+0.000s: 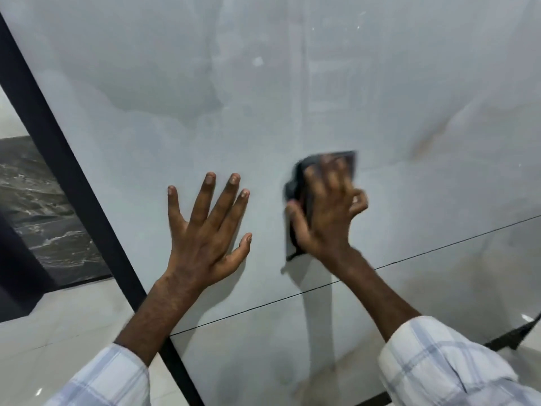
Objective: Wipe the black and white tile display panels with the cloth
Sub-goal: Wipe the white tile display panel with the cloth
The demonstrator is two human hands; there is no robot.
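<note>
Head view. Your left grip lies flat and open, fingers spread, on the pale grey glossy tile panel at centre frame. Your right grip, blurred, holds the dark folded cloth against the same panel just right of the left, fingers bent over it, thumb at its left edge. A black frame bar runs diagonally at left. Beyond it stands a black veined tile panel.
</note>
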